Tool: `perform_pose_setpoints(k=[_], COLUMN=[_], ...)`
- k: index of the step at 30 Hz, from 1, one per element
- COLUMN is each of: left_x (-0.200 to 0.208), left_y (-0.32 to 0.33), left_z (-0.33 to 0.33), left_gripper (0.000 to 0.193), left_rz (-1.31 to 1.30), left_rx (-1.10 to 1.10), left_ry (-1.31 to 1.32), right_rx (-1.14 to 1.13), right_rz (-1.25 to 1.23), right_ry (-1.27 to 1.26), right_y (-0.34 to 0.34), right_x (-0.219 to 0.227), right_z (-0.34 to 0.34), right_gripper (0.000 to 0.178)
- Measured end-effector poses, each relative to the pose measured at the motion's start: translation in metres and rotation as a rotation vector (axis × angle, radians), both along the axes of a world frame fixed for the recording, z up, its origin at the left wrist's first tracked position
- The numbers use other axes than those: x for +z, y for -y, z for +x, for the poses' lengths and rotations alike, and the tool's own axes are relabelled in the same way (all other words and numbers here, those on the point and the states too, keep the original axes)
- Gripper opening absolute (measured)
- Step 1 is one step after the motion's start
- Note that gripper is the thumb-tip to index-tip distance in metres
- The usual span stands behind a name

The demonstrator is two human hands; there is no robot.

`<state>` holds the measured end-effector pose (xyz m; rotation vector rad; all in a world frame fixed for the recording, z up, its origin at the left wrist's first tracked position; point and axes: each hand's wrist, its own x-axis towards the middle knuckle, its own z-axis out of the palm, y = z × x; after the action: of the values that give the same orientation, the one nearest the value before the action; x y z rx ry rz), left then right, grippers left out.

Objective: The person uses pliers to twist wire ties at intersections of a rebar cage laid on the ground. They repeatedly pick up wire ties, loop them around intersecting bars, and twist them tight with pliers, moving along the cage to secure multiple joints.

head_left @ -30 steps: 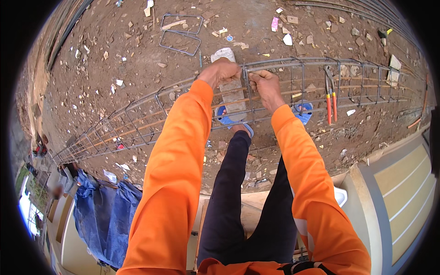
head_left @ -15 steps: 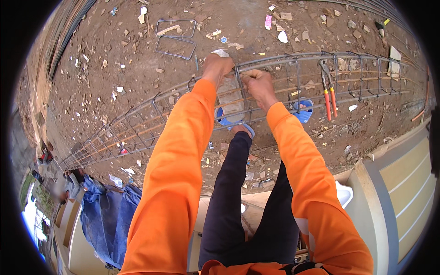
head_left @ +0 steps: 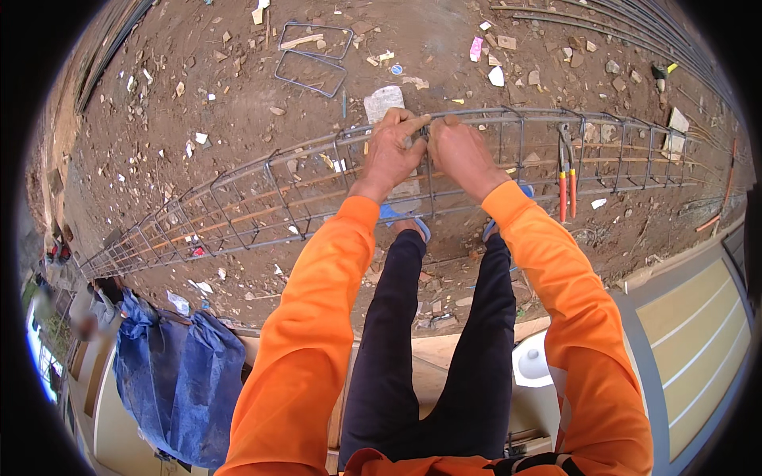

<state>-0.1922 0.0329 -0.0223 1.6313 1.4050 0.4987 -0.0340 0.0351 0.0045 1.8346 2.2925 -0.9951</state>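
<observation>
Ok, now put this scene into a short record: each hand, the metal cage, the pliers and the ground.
Left hand: at the cage's upper bars
Right hand: close beside the left, same spot
Held: too hidden to tell
Cage: long, stretching across the view
Pliers: red and yellow handles, at the cage, right of both hands
Ground: brown dirt, scattered stones

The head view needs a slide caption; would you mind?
Left hand and right hand at a rebar cage, pliers nearby.
</observation>
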Motion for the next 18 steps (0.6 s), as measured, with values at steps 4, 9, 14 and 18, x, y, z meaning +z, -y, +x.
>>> perform_pose_setpoints(k=[4,9,14,18], left_x=[0.003,-0.002,0.004,0.012], left_y=[0.000,-0.003,0.000,0.013], left_z=[-0.002,0.003,0.013,0.012], left_gripper=[0.035,0.027,0.046,0.060], left_rz=[-0.003,-0.080,-0.117,-0.111], left_rx=[-0.009,0.110,0.289,0.309], left_ry=[-0.002,-0.022,-0.013,0.028], right_rx=[0.501,0.705,0.791,0.529], right_rz=[0.306,0.406,0.303,-0.171], right_ry=[0.031,0.011,0.074,-0.018], right_y=[-0.015,-0.045,-0.054,-0.073], right_x=[0.012,0.017,0.008,0.002], right_z=[0.013,0.008,0.001,-0.006], right_gripper=[0.013,0.012,0.012,0.013])
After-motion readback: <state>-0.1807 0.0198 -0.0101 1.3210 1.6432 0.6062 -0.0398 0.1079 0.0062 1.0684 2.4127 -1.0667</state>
